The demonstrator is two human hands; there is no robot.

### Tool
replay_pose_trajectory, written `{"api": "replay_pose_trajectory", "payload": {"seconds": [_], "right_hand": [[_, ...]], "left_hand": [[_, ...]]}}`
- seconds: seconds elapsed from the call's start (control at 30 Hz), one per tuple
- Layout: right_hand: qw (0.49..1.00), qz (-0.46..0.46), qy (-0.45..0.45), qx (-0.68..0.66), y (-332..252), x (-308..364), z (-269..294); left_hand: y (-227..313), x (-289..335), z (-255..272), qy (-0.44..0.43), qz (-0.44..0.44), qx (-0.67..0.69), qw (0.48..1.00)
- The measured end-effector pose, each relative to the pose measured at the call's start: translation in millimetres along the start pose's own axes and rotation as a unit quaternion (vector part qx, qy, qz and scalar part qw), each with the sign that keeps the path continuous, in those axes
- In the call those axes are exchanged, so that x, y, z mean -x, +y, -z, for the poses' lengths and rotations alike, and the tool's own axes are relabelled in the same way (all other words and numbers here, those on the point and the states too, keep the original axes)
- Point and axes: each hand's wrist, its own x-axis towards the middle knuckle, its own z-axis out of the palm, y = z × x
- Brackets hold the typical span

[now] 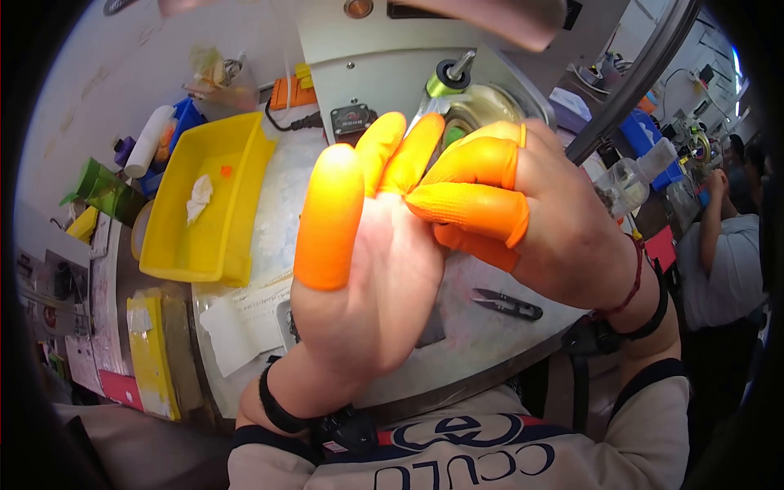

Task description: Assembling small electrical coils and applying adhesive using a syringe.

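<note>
My left hand is raised in the middle with its palm toward me, its fingers stretched up and apart. Orange rubber finger cots cover its thumb and fingers. From the right, my right hand reaches across it, also wearing orange finger cots. The right fingertips are pinched together at the lower edge of a cot on a left finger. Below my right hand, black thread snips lie on the light worktop.
A yellow bin with a crumpled tissue stands at left, a green bottle beyond it. A grey machine stands behind my hands. White paper lies at front left. Another person sits at far right.
</note>
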Motion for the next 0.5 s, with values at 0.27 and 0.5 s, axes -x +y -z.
{"api": "replay_pose_trajectory", "payload": {"seconds": [0.27,0.5], "right_hand": [[0.99,-0.072,0.123,0.023,64.7,-10.2,17.5],[0.992,-0.058,0.104,0.039,77.0,-22.6,11.6]], "left_hand": [[17.4,-1.1,24.9,-0.096,-0.215,-0.282,0.93],[31.9,-8.9,23.4,-0.023,-0.267,-0.427,0.864]]}}
